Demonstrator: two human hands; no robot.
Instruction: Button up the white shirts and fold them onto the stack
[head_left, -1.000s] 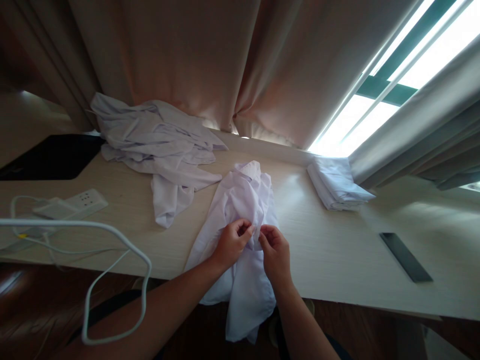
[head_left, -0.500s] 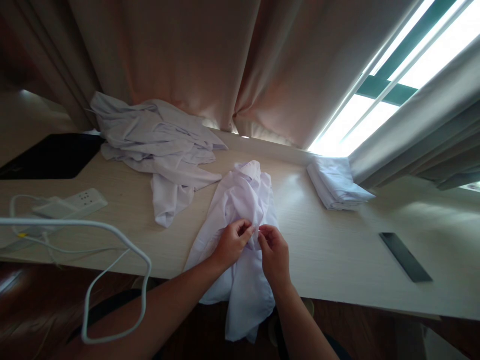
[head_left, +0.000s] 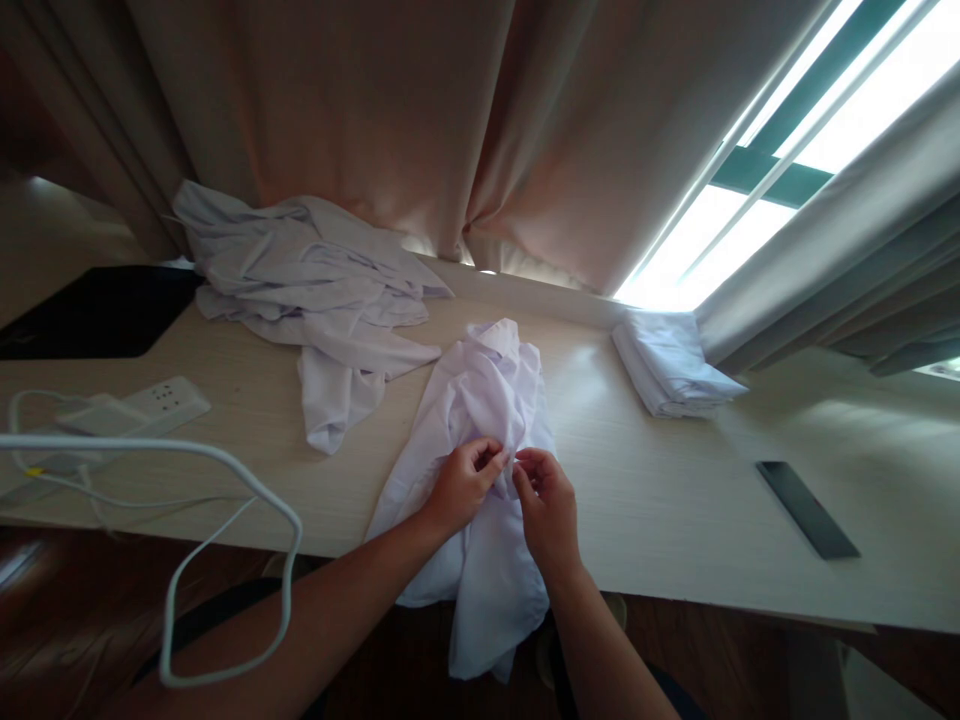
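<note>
A white shirt lies bunched in front of me, its lower end hanging over the table's front edge. My left hand pinches its fabric near the middle, thumb against forefinger. Close beside it on the right, my right hand also has its fingertips closed on the cloth. Between the two hands the fabric is gathered, and any small detail there, such as a button, is too small to make out.
Crumpled white garments lie at the back left, and a folded white stack sits at the back right. On the table are a power strip, a black flat item and a dark strip. A white cable loops over my left forearm.
The view has shifted very slightly. Both hands keep the same pinching pose on the shirt, and nothing else has visibly moved.
</note>
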